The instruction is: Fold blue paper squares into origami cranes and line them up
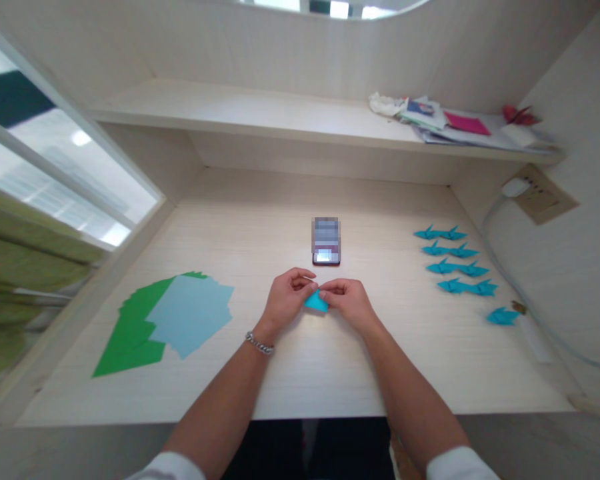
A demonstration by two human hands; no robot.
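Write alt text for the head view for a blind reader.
A person's left hand and right hand pinch a small blue paper at a pale desk. A phone lies beyond, with green sheets and light blue sheets left and blue folded figures right.

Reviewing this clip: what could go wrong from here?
The small blue paper is held at the fingertips of the left hand and right hand, so a fold could come out crooked. The phone lies just beyond both hands and might get nudged. The loose pale blue sheets could slide if brushed.
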